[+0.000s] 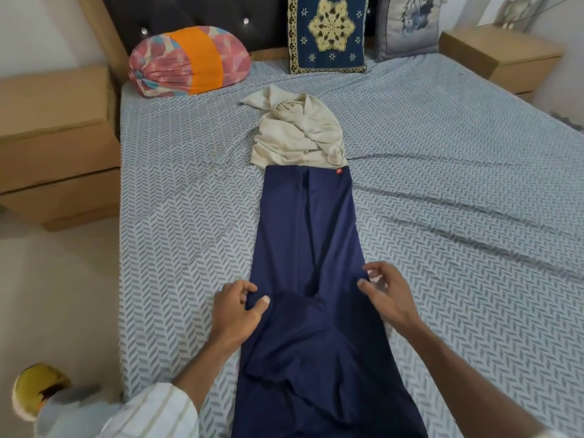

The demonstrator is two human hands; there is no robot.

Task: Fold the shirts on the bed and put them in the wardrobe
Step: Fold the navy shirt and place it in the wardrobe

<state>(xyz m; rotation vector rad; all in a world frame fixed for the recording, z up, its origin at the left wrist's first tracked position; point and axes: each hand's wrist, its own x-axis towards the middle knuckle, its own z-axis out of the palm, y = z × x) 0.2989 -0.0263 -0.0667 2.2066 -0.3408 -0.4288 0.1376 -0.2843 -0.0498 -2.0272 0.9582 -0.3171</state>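
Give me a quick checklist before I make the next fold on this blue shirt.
1. Left hand pinches the blue shirt edge: ok.
2. Right hand has a hold on the other edge: not ok, fingers curled just beside it.
3. Shirt lies in a long narrow strip: ok.
4. Far end clear of the beige shirt: not ok, it meets or overlaps it.
5. Near end flat: cannot tell, it runs out of view.

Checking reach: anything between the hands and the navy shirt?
Nothing visible. The left hand already pinches the navy shirt at its left edge; the right hand hovers at its right edge, with no clear grip.
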